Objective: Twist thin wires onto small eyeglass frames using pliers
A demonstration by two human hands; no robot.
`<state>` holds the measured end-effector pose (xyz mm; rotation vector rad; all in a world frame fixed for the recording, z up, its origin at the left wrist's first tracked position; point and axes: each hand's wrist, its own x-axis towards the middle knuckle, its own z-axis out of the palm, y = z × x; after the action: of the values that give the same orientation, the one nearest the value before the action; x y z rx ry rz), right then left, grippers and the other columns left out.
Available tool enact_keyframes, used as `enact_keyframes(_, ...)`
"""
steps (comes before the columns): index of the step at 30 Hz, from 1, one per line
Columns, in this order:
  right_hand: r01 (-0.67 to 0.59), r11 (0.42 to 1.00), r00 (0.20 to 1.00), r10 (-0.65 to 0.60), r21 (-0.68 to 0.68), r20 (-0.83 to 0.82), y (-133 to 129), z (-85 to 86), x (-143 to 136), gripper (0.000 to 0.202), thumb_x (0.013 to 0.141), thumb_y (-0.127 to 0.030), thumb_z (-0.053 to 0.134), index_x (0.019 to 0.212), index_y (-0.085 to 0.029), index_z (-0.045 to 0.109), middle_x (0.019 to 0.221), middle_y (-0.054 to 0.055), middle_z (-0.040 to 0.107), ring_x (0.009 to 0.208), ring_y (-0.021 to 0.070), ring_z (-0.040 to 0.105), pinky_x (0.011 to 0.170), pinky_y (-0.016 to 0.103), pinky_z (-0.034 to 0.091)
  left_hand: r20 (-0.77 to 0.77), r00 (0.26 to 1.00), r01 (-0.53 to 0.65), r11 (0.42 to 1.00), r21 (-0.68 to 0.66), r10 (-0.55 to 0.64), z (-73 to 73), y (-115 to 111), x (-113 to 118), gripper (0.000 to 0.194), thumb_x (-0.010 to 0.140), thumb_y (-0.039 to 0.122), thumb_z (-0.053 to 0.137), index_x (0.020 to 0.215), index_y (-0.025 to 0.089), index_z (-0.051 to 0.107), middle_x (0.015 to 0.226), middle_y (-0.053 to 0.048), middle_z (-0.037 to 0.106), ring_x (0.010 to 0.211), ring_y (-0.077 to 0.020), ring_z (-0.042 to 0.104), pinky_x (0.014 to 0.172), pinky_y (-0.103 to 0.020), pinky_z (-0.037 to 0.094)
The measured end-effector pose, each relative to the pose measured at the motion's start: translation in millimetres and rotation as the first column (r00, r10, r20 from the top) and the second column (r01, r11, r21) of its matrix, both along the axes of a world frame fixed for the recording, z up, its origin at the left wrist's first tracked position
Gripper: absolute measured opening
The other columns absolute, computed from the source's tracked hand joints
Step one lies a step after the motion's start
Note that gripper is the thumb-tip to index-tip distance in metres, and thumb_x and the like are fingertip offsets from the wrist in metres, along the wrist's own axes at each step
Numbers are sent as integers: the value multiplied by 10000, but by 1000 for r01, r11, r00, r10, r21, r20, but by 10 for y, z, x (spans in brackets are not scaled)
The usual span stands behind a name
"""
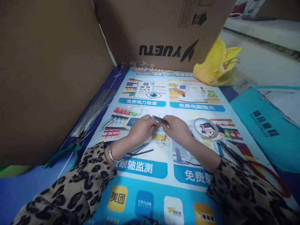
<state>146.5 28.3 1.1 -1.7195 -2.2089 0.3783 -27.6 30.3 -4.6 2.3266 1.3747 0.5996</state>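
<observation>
Over the middle of a printed poster (pixel 150 184), my left hand (pixel 142 128) and my right hand (pixel 179 128) are close together. My right hand is closed around small pointed pliers (pixel 159 120) with a bit of yellow at the handle; their dark tips point left toward my left fingers. The fingers of my left hand are pinched together, apparently on thin wire, though the grip is hidden. Thin wire loops (pixel 164 140) hang between and below the hands. Under my left wrist lie several dark thin strips (pixel 140 151).
Left are a wire bundle (pixel 93 109) and green-handled pliers (pixel 76 148). Right are a tape roll (pixel 195 127), red-handled scissors (pixel 234 153), a turquoise box (pixel 262 137) and a yellow bag (pixel 213 68). Cardboard (pixel 161 25) walls the back and left; twisted wire pieces (pixel 147 65) sit along it.
</observation>
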Motion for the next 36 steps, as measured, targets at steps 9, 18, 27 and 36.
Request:
enact_keyframes(9, -23, 998, 999, 20, -55, -50, -5, 18, 60, 132, 784, -310, 528, 888, -229, 536, 799, -6, 639, 708, 145, 546, 569, 243, 303, 51, 996, 70, 996, 57, -73, -65, -9, 21, 153, 773, 153, 567, 884, 201, 661, 881, -33, 570, 873, -172, 544, 761, -283, 437)
enact_keyframes(18, -24, 988, 994, 6, -156, -112, 11, 35, 100, 220, 712, -252, 572, 928, -240, 532, 798, -14, 652, 689, 141, 563, 565, 234, 324, -19, 999, 41, 997, 69, -40, -37, -35, 41, 185, 805, 117, 495, 844, 179, 666, 863, -35, 586, 841, -161, 567, 767, -275, 450)
enact_keyframes(27, -24, 989, 995, 9, -144, -104, 17, 33, 96, 224, 712, -196, 534, 931, -243, 533, 783, -12, 654, 670, 140, 558, 562, 234, 318, 34, 998, 48, 998, 28, -49, -112, 26, 42, 253, 779, 76, 476, 848, 191, 690, 856, -24, 604, 801, -145, 587, 765, -266, 464)
enact_keyframes(36, -46, 989, 995, 33, -143, -95, 16, 25, 100, 225, 711, -197, 531, 932, -242, 541, 777, -12, 651, 667, 141, 551, 559, 234, 308, 103, 990, 96, 995, 7, -96, -168, 86, 21, 283, 767, 64, 484, 854, 216, 707, 861, -19, 623, 823, -143, 596, 790, -283, 478)
